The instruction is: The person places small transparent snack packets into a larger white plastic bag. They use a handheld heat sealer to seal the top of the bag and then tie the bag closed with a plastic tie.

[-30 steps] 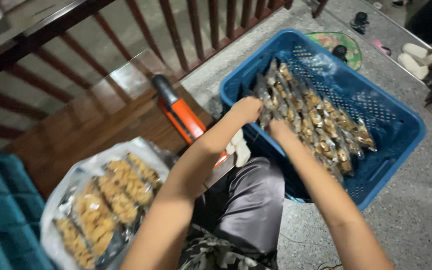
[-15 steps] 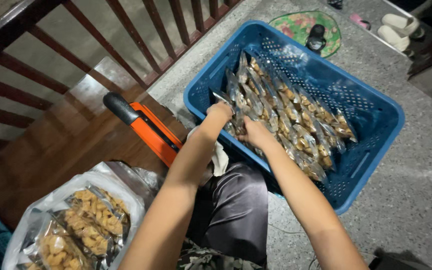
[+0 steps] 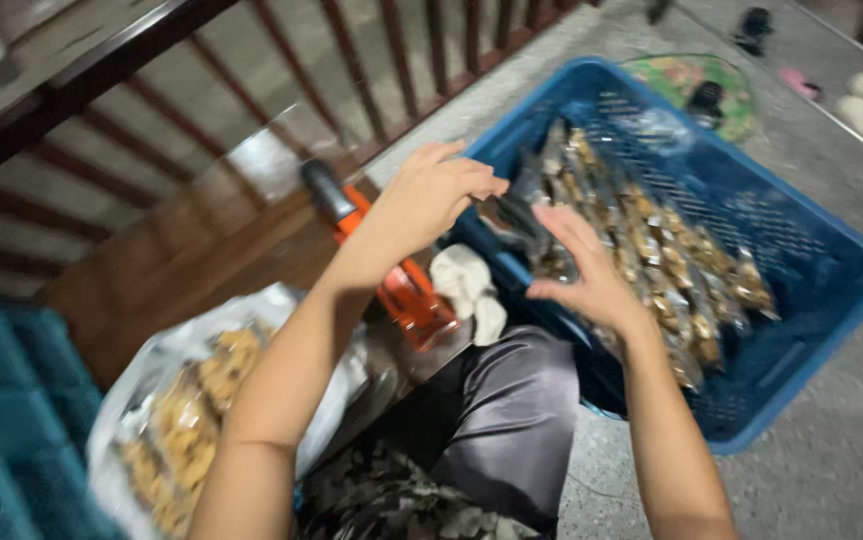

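Both hands are lifting clear of the blue crate [image 3: 802,300] since earlier. Left hand [image 3: 432,200] fingers curled together, right hand [image 3: 577,265] fingers apart, empty. Crate sitting on speckled concrete floor [image 3: 832,470] beside wooden railing [image 3: 132,130]; packets [image 3: 652,250] running diagonally, upper-left to lower-right.

My blue plastic crate [image 3: 802,300] has a holey grid wall and looks smooth. The snack packets [image 3: 672,270] in it are shiny clear plastic. My dark trousers [image 3: 502,430] are silky, glossy cloth. The grey stone floor [image 3: 832,470] looks rough and speckled. The brown wooden railing [image 3: 282,60] shines a bit.
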